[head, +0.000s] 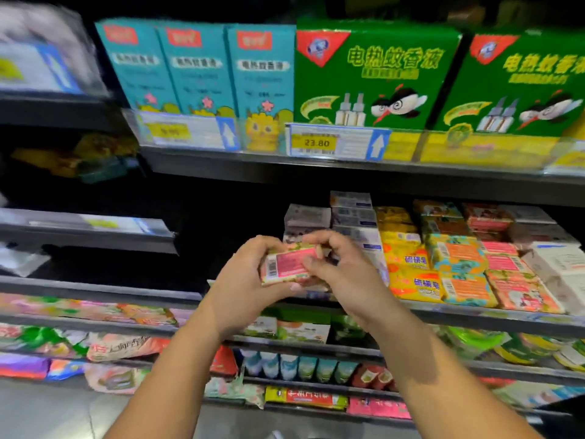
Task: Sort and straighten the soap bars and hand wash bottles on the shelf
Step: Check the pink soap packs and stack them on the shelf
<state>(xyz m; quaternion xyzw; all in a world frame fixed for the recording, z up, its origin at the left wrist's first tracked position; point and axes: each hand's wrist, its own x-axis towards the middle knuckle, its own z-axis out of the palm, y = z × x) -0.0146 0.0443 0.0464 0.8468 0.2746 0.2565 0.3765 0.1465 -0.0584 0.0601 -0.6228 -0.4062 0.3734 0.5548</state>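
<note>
A small boxed soap bar [289, 264] with a pink label and a barcode is in the air in front of the middle shelf. My left hand [245, 280] grips its left end from below. My right hand [338, 267] pinches its right end, fingers curled over the top. Behind and to the right, stacked soap bars fill the shelf: white and lilac boxes [353, 213], yellow packs [408, 264], orange and teal packs [459, 264] and pink packs [512, 280]. No hand wash bottle is clearly visible.
The shelf above carries teal boxes [196, 68] and green mosquito-liquid boxes [373, 74] behind price tags [316, 142]. The middle shelf's left part [221, 223] is dark. Lower shelves [316, 346] hold soft packs and small pouches. Another shelf unit [88, 232] stands at left.
</note>
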